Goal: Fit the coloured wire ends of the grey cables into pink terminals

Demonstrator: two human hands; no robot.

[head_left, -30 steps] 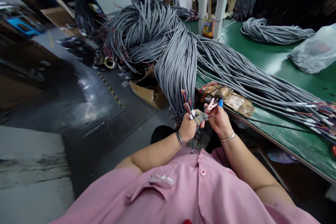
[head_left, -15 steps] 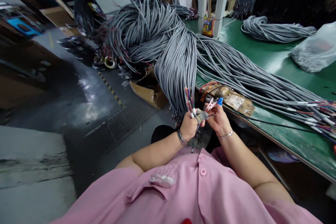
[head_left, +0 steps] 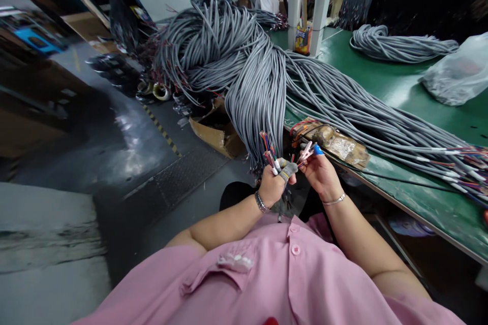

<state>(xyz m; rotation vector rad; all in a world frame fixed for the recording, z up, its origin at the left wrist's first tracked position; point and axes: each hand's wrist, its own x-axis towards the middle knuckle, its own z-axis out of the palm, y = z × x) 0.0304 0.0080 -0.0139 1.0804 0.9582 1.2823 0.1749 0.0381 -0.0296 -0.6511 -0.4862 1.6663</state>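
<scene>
A smooth green surface (head_left: 381,86) bears part of a broad heap of long, round grey cables (head_left: 259,81), some hanging over its edge. The left hand (head_left: 271,186) is closed round several white-collared cable ends (head_left: 275,168) with thin multicoloured wires (head_left: 264,141), just in front of the heap. They look springy and fairly light, the wires soft and easily bent; taking hold just below the wires seems surest. A yellow, blue-marked packet (head_left: 303,39) carries lettering too blurred to read. The right hand (head_left: 321,175) pinches a small, pale pink, clip-shaped tool (head_left: 306,152).
</scene>
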